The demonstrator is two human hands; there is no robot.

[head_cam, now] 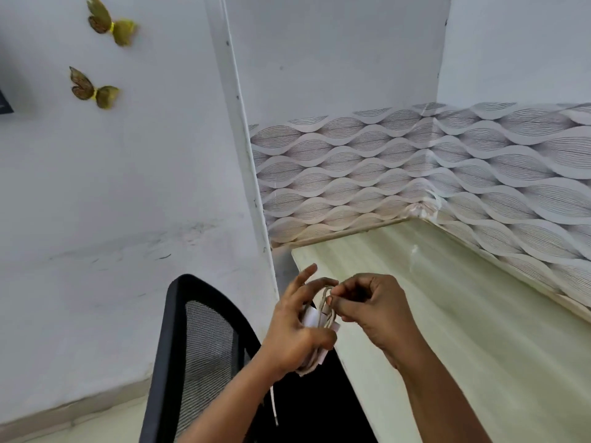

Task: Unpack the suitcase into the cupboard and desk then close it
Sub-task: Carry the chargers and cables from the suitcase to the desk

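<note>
White cable (324, 310), looped into a small bundle with what looks like a white charger block or paper tag tucked in it, sits between the person's two hands, held in the air just over the near-left corner of the desk (463, 314). The left hand (294, 327) cradles the bundle from the left, thumb pressed across its lower part, while the index and middle fingers stretch up and away from the coil. The right hand (367, 305) has its fingers curled in, pinching the loops near the top of the bundle between thumb and fingertips. One loose end of the cable hangs down below the left wrist, ending in a small plug in front of the chair (198, 346). That chair has a black frame and a grey mesh back and stands just left of the desk, partly under the person's left forearm. The desk top is a pale, greenish wood-grain laminate, bare where it shows, running off to the right and into a corner alcove. Wallpaper (415, 167) with a grey wavy leaf pattern lines the lower part of the alcove walls on two sides, its seam puckered at the corner where it meets the desk. Above it the walls are plain white. A white partition edge divides the alcove from the scuffed white wall on the left, where two gold butterfly decorations (96, 87) are stuck, one above the other.
</note>
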